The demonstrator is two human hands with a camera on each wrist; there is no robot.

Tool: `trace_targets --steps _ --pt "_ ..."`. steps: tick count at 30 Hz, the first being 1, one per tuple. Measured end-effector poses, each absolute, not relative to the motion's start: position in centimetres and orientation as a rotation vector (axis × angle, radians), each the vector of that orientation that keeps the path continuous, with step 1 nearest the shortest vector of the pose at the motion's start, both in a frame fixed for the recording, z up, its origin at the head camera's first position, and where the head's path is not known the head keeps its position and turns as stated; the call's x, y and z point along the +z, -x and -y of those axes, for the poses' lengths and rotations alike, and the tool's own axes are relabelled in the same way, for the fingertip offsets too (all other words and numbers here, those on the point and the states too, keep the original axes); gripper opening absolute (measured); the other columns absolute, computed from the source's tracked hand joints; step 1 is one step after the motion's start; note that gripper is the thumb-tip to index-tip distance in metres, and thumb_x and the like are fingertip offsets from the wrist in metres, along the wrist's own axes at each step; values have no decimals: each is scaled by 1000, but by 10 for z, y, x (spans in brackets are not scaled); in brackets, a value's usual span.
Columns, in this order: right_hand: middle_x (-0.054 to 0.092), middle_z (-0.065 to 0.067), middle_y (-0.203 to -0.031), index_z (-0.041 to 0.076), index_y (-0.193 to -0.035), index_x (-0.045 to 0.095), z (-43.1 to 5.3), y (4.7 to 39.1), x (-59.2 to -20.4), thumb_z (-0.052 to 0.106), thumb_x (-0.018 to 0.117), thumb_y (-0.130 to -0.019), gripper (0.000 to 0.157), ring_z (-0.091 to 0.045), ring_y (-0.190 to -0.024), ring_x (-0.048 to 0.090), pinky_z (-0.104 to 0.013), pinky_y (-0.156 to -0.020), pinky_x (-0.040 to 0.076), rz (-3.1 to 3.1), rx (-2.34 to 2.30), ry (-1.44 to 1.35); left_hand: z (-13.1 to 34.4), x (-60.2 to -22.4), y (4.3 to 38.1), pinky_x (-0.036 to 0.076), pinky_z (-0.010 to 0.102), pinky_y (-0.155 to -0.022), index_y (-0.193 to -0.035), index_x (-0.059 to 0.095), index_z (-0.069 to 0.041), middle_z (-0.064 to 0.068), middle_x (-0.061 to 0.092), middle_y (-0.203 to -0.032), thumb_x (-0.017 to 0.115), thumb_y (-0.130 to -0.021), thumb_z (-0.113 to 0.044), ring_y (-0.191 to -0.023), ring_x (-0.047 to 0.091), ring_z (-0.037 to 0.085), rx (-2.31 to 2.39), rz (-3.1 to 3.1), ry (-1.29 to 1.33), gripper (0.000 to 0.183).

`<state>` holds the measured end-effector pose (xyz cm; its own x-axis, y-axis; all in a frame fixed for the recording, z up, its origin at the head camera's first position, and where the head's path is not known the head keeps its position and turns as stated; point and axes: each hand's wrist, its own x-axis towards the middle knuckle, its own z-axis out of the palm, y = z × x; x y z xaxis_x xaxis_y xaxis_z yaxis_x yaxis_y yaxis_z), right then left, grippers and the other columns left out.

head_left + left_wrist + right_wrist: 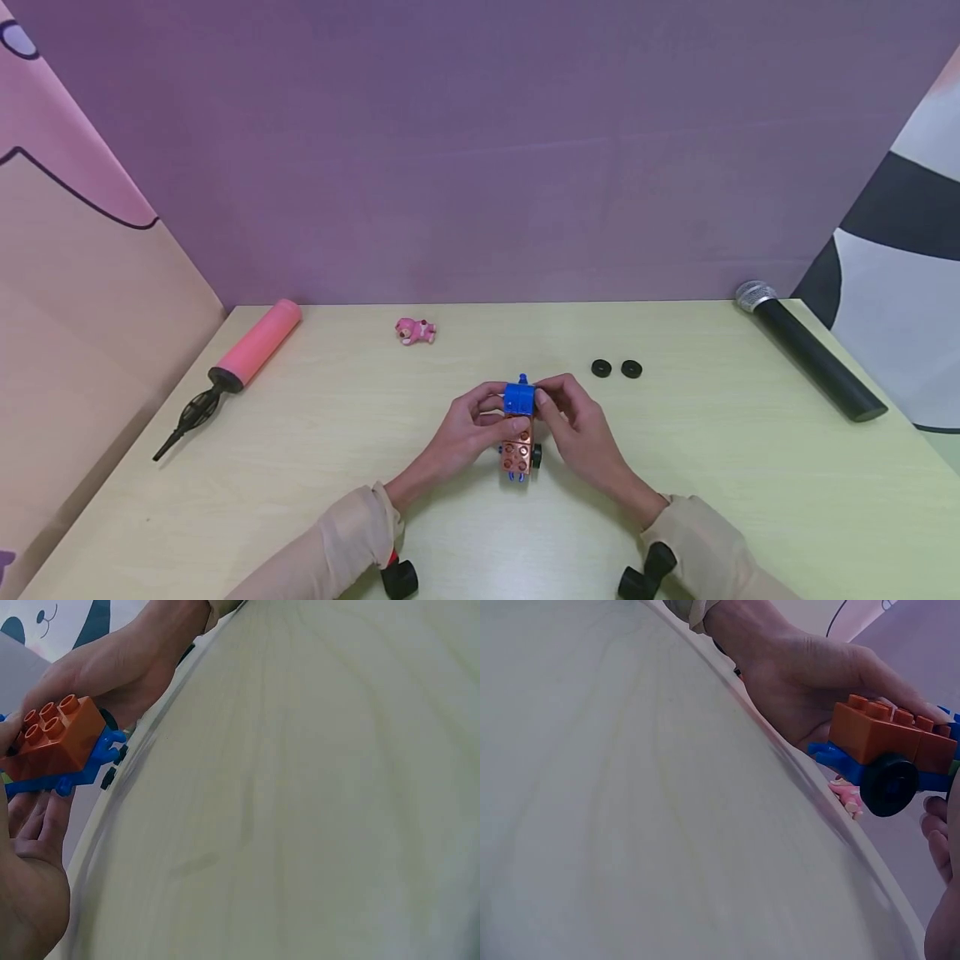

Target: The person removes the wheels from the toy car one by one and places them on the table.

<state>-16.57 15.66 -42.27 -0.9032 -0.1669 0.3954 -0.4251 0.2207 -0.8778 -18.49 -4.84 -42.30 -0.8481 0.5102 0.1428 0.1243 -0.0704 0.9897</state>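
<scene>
- Orange and blue, the toy car (518, 455) is held up over the middle of the tabletop (225, 517).
- The left hand (480, 423) grips it with the thumb on top.
- The right hand (581, 425) pinches at the side of its blue block (518, 398).
- A black wheel (536, 456) sits on its right side, and a blue peg (64, 785) sticks out on the left.
- Two loose wheels (601, 367) lie past the right hand, toward the far edge.
- A pink bear (416, 331) is near the far edge, left of the middle.
- A pink pump (258, 346) lies by the left edge, a black microphone (813, 354) by the right.
</scene>
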Motion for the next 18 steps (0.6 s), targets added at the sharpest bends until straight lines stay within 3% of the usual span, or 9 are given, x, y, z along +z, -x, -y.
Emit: trace_targets --steps 9,18 --pt "70 -12 -108 -3 -119 59 -157 166 -424 0 55 -106 14 -15 -91 68 -25 -85 56 2262 1636 -592 48 -423 186 56 39 -95 -143 54 -2 15 71 -120 72 -99 -29 -106 71 29 1994 -1919 -670 55" --pt "68 -15 -114 -3 -122 57 -157 166 -423 5 52 -108 17 -16 -96 69 -25 -88 56 2238 1707 -550 48 -422 185 54 41 -99 -150 45 -3 15 65 -128 74 -98 -31 -110 69 29 1975 -1843 -713 66"
